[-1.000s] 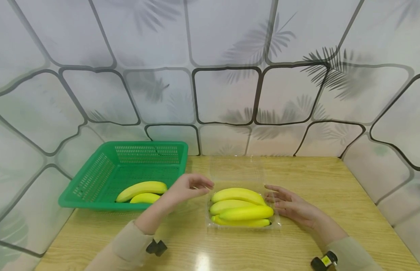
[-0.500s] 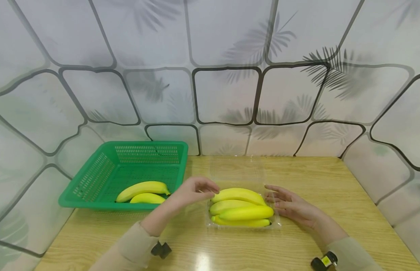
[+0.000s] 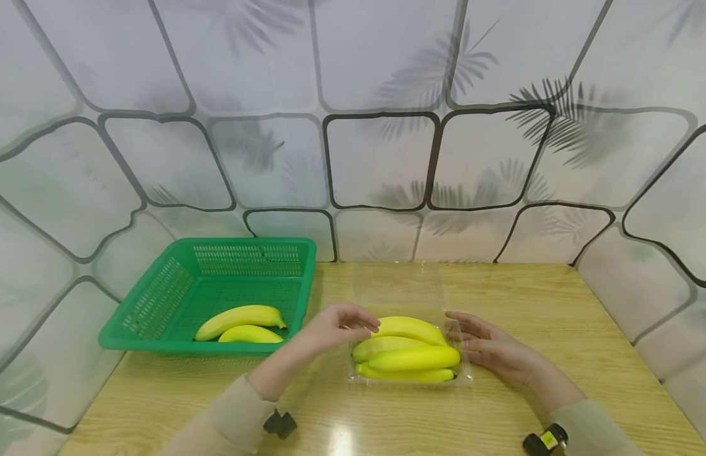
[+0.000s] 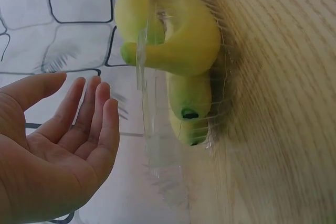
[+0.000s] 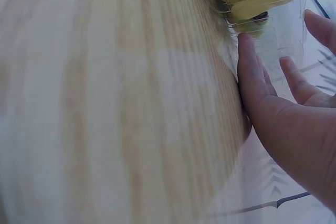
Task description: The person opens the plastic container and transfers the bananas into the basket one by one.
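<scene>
A clear plastic clamshell box [image 3: 465, 378] stands on the table, its transparent lid [image 3: 397, 283] laid back toward the wall. Several yellow bananas [image 3: 414, 359] fill it; in the left wrist view a green-tipped banana [image 4: 191, 51] pokes over the rim. My left hand [image 3: 337, 327] hovers at the box's back left corner, fingertips overlapping the top banana in the head view. Its fingers are loosely bent and hold nothing. Beside the right wall, my right hand [image 3: 492, 348] has its fingers extended, and one fingertip [image 5: 245, 39] meets the plastic.
To the left is a green plastic basket [image 3: 199, 346] with slotted sides. Two bananas [image 3: 239, 318] lie at its front right inside. A patterned wall covering [image 3: 381, 164] rises behind the wooden table [image 3: 535, 291] and along both sides.
My left hand has moved right and slightly forward, from beside the box to over its left back corner. The right hand, box and bananas have stayed put.
</scene>
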Tool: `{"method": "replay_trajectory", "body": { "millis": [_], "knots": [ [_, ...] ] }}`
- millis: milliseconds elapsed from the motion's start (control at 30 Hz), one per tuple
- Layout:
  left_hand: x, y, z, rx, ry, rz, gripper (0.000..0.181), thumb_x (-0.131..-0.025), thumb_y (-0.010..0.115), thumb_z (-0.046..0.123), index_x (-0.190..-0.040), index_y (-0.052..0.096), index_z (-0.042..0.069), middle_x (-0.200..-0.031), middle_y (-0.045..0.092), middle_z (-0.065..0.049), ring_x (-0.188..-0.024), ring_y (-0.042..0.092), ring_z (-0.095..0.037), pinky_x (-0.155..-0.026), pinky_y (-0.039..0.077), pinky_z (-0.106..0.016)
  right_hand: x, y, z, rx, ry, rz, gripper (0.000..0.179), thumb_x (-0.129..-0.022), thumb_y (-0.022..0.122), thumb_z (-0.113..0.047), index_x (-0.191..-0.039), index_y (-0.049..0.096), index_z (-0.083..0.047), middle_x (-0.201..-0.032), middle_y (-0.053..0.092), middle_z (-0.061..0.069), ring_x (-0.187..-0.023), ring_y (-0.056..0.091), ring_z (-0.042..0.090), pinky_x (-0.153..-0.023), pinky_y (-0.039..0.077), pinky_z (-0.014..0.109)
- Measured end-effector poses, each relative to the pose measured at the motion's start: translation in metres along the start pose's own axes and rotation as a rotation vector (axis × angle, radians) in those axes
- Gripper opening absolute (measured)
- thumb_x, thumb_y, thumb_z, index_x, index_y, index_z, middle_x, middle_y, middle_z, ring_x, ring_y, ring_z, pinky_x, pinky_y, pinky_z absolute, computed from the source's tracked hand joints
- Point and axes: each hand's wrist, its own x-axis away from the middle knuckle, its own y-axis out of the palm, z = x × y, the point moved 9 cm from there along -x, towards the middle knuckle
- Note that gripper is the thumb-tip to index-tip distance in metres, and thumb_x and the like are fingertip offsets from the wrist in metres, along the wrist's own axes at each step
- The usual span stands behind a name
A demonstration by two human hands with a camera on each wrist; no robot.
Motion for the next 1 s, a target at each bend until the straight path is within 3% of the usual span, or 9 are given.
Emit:
{"method": "replay_trajectory", "body": {
  "millis": [133, 233, 400, 600, 1000],
  "knots": [
    [-0.001, 0.005, -0.001, 0.018, -0.012, -0.003, 0.024, -0.103, 0.067, 0.007, -0.124, 0.073, -0.002, -0.123, 0.077, -0.019, -0.104, 0.073, -0.021, -0.088, 0.057, -0.024, 0.000, 0.000, 0.000, 0.004, 0.003, 0.004, 0.062, -0.114, 0.046, -0.013, -0.170, 0.026, -0.028, -0.173, 0.011, 0.024, -0.136, 0.050, -0.003, -0.111, 0.051, 0.024],
    [-0.002, 0.008, 0.000, 0.037, -0.004, -0.009, 0.024, -0.103, 0.067, 0.005, -0.124, 0.073, -0.004, -0.123, 0.077, -0.021, -0.102, 0.073, -0.017, -0.086, 0.057, -0.021, -0.001, 0.000, 0.001, 0.008, 0.004, 0.007, 0.062, -0.114, 0.046, -0.013, -0.170, 0.026, -0.029, -0.174, 0.003, 0.029, -0.136, 0.049, -0.004, -0.111, 0.051, 0.024],
    [-0.004, 0.013, -0.003, 0.052, 0.021, -0.021, 0.026, -0.102, 0.068, 0.006, -0.125, 0.073, -0.004, -0.123, 0.076, -0.021, -0.099, 0.069, -0.006, -0.091, 0.057, -0.020, -0.001, -0.001, 0.001, 0.018, 0.007, 0.016, 0.062, -0.113, 0.047, -0.012, -0.170, 0.025, -0.027, -0.174, 0.002, 0.031, -0.135, 0.049, -0.004, -0.111, 0.051, 0.024],
    [-0.007, 0.020, -0.008, 0.047, 0.021, -0.042, 0.027, -0.101, 0.069, 0.007, -0.126, 0.072, -0.003, -0.123, 0.076, -0.021, -0.101, 0.069, -0.007, -0.093, 0.057, -0.021, -0.001, 0.000, -0.001, 0.051, 0.011, 0.035, 0.067, -0.112, 0.052, -0.014, -0.171, 0.023, -0.025, -0.171, 0.001, 0.038, -0.136, 0.046, 0.002, -0.110, 0.050, 0.024],
    [-0.013, 0.035, -0.017, 0.052, -0.014, -0.054, 0.028, -0.100, 0.072, 0.007, -0.126, 0.073, -0.002, -0.127, 0.075, -0.021, -0.110, 0.074, -0.022, -0.096, 0.060, -0.024, 0.000, 0.000, -0.002, 0.056, 0.009, 0.052, 0.067, -0.110, 0.054, -0.009, -0.169, 0.027, -0.023, -0.172, 0.009, 0.033, -0.136, 0.048, 0.001, -0.110, 0.052, 0.027]
  ]
}}
